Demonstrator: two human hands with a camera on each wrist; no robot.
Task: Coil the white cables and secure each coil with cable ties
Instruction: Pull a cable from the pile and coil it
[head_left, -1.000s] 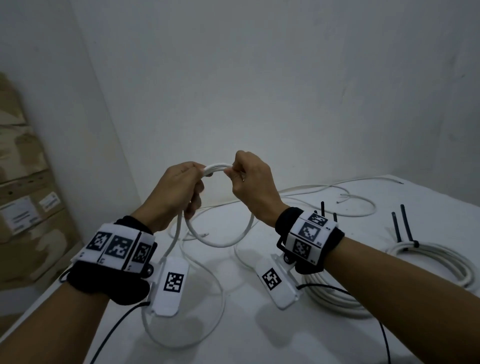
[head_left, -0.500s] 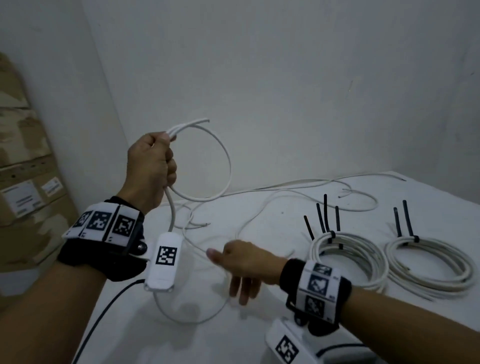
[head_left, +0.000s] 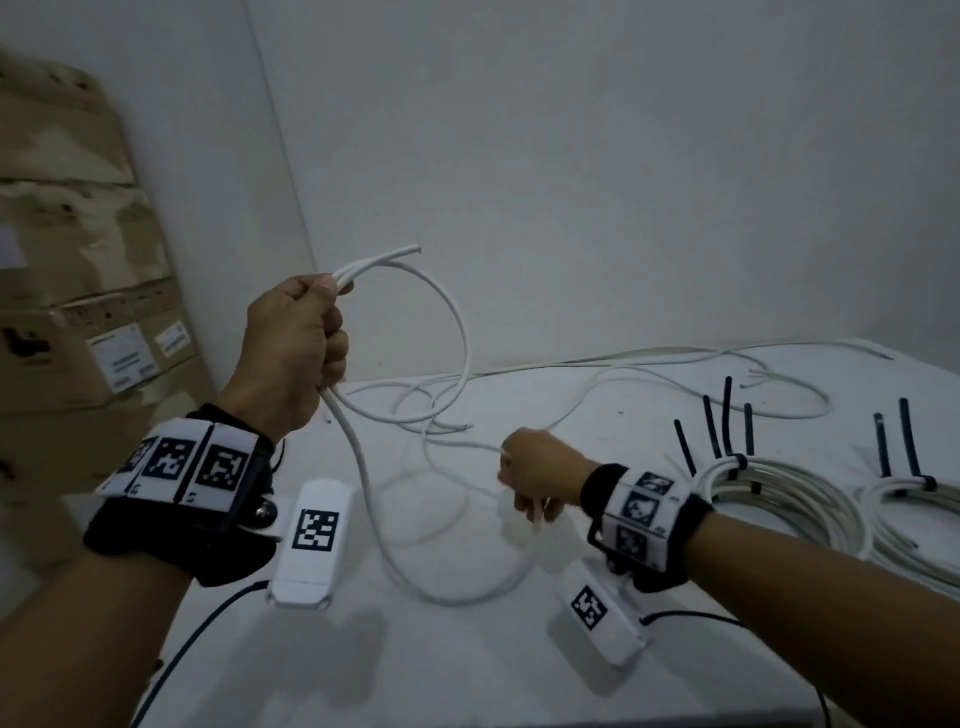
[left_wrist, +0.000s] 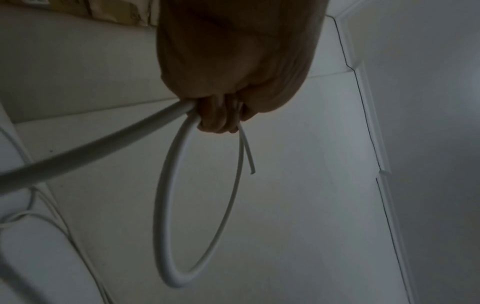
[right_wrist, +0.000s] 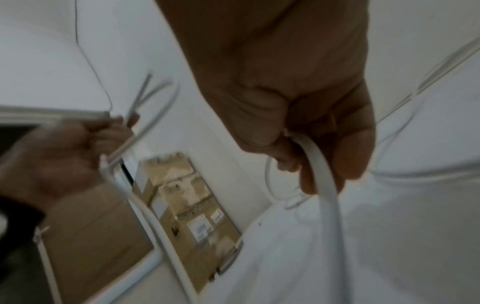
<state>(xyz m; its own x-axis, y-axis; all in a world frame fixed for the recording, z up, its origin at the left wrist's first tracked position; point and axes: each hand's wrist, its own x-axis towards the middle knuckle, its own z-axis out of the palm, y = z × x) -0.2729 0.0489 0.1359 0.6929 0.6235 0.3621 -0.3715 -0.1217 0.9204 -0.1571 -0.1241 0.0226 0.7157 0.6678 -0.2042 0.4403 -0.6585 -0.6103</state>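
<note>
My left hand (head_left: 298, 343) is raised above the table's left side and grips one loop of white cable (head_left: 460, 332), whose cut end (head_left: 410, 252) sticks out past the thumb. In the left wrist view the loop (left_wrist: 166, 205) hangs below the curled fingers (left_wrist: 221, 117). From that fist the cable drops, sags to the table and runs into my right hand (head_left: 535, 475), low over the middle. The right wrist view shows the right hand's fingers (right_wrist: 288, 160) curled round the cable (right_wrist: 324, 185). More loose cable (head_left: 649, 387) trails across the far table.
Two finished coils lie at the right, one (head_left: 779, 499) with several black ties (head_left: 727, 415) standing up, another (head_left: 914, 499) at the edge. Cardboard boxes (head_left: 88, 312) are stacked at the left beside the white table (head_left: 467, 665). White walls meet in a corner behind.
The two hands were together on the loop a second ago. The left hand has risen with the loop; the right hand dropped to the table and closed round the trailing cable.
</note>
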